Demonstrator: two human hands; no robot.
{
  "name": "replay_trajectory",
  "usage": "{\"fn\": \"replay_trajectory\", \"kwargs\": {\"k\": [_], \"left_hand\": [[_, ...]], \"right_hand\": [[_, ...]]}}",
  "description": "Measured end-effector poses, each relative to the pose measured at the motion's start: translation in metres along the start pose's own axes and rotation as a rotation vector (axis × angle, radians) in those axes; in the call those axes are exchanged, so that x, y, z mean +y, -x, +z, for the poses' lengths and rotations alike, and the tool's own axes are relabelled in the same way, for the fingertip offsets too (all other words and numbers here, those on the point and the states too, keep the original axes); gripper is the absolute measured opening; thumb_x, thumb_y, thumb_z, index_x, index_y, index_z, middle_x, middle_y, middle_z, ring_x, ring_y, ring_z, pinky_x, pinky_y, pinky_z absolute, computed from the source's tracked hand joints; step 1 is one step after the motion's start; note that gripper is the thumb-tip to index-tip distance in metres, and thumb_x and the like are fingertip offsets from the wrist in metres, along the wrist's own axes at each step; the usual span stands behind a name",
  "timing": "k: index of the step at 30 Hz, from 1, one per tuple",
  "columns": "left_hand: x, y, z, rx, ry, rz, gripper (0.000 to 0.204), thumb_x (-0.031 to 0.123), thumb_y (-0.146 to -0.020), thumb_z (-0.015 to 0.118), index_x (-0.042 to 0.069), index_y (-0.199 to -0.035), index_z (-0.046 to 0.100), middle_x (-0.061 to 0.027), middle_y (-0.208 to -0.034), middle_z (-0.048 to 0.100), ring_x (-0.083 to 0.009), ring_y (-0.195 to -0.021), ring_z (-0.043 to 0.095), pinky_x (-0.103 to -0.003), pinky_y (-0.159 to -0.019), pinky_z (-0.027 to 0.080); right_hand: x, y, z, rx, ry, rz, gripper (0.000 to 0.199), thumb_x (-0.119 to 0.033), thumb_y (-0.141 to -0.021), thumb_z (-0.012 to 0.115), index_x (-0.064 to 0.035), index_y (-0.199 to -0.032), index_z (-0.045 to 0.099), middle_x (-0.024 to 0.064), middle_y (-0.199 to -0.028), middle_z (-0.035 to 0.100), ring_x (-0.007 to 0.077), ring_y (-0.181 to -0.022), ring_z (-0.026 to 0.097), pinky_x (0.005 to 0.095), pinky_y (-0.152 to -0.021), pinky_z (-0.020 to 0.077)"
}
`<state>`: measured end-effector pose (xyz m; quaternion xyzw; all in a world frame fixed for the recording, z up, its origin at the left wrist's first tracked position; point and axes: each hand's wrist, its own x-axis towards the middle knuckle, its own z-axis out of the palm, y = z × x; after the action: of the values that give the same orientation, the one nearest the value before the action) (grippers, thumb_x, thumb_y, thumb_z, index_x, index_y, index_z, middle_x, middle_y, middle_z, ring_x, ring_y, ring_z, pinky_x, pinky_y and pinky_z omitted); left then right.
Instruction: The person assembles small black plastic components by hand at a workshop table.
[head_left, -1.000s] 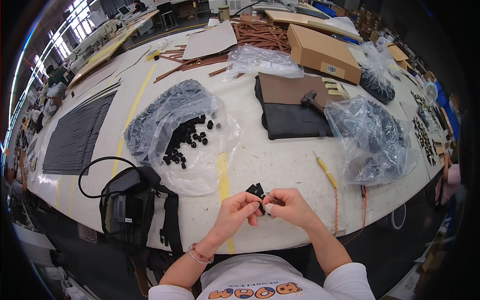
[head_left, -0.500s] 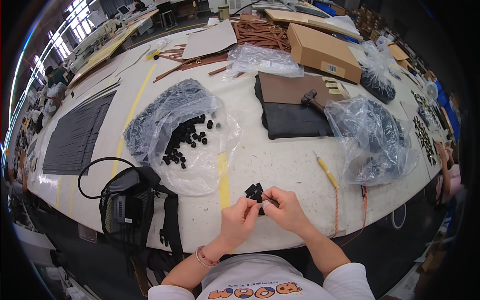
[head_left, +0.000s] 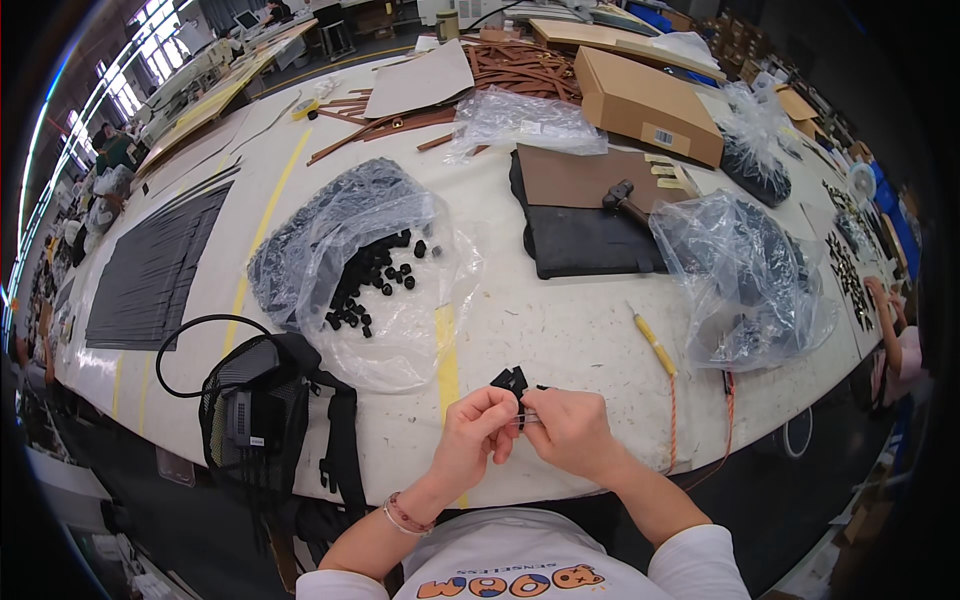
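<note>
My left hand [head_left: 476, 425] and my right hand [head_left: 570, 430] meet close to the near edge of the table. Between the fingertips is a small black piece [head_left: 520, 412], pinched by the left thumb and forefinger. Thin, pale, wire-like strands [head_left: 527, 418] run across it into the curled fingers of my right hand; their exact kind is too small to make out. Just beyond the fingertips, several small flat black pieces [head_left: 510, 379] lie on the table, partly hidden by my hands.
A clear bag [head_left: 390, 350] with small black cord stoppers spilling from it lies left of centre. A yellow-handled tool [head_left: 653, 345] on an orange cord is to the right, near another plastic bag [head_left: 735, 290]. A hammer [head_left: 625, 203] rests on dark sheets. A black mesh bag [head_left: 250, 400] hangs near left.
My right hand has turned over and its fingers have curled in more. The pale strands now show between the hands, and the left fingers have shifted slightly around the black piece.
</note>
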<state>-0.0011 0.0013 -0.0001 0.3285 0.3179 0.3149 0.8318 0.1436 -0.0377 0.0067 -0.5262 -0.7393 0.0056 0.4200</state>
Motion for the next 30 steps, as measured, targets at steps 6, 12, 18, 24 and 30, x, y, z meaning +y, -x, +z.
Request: {"fn": "replay_trajectory", "kwargs": {"k": [6, 12, 18, 24, 30], "left_hand": [[0.005, 0.0, -0.005, -0.042, 0.195, -0.138, 0.01, 0.012, -0.08, 0.054, 0.002, -0.08, 0.053, -0.0057, -0.064, 0.054, -0.0102, -0.04, 0.047, -0.021, -0.036, 0.035], [-0.001, -0.003, -0.01, -0.087, 0.32, -0.186, 0.008, 0.01, -0.079, 0.053, 0.002, -0.081, 0.053, -0.0057, -0.064, 0.055, -0.0102, -0.041, 0.047, -0.021, -0.037, 0.036], [-0.001, -0.004, -0.008, -0.046, 0.014, -0.052, 0.007, 0.003, -0.078, 0.055, 0.0, -0.083, 0.052, -0.0062, -0.063, 0.056, -0.008, -0.041, 0.047, -0.018, -0.039, 0.036], [0.004, 0.001, -0.003, 0.007, -0.378, 0.074, 0.005, 0.003, -0.079, 0.052, -0.001, -0.081, 0.051, -0.0051, -0.062, 0.055, -0.0053, -0.044, 0.048, -0.017, -0.038, 0.036], [0.015, 0.002, -0.007, -0.031, -0.354, -0.032, 0.003, -0.002, -0.074, 0.054, -0.001, -0.076, 0.052, -0.0063, -0.056, 0.055, -0.0062, -0.04, 0.047, -0.017, -0.036, 0.035]], "right_hand": [[0.001, -0.002, -0.001, -0.064, 0.059, -0.109, 0.019, -0.005, -0.06, 0.06, -0.0064, -0.078, 0.053, 0.0013, -0.056, 0.045, 0.0144, -0.045, 0.049, 0.0265, -0.039, 0.0384], [0.003, -0.003, 0.002, -0.014, 0.04, -0.146, 0.018, -0.005, -0.061, 0.059, -0.0047, -0.079, 0.054, 0.0045, -0.061, 0.049, 0.0167, -0.048, 0.051, 0.0255, -0.041, 0.0394], [0.008, -0.002, 0.002, -0.178, -0.76, 0.629, 0.019, 0.0, -0.065, 0.049, 0.0016, -0.084, 0.054, 0.003, -0.066, 0.053, 0.0073, -0.049, 0.043, 0.0212, -0.045, 0.0358], [0.008, -0.011, -0.005, -0.4, -0.7, 0.619, 0.017, -0.001, -0.066, 0.048, 0.0034, -0.081, 0.054, 0.001, -0.063, 0.051, 0.0053, -0.051, 0.038, 0.0211, -0.045, 0.0315], [0.022, 0.002, 0.006, -0.377, -1.021, 0.574, 0.014, -0.002, -0.064, 0.051, 0.0016, -0.077, 0.054, 0.0012, -0.063, 0.053, 0.004, -0.049, 0.035, 0.0202, -0.043, 0.0297]]}}
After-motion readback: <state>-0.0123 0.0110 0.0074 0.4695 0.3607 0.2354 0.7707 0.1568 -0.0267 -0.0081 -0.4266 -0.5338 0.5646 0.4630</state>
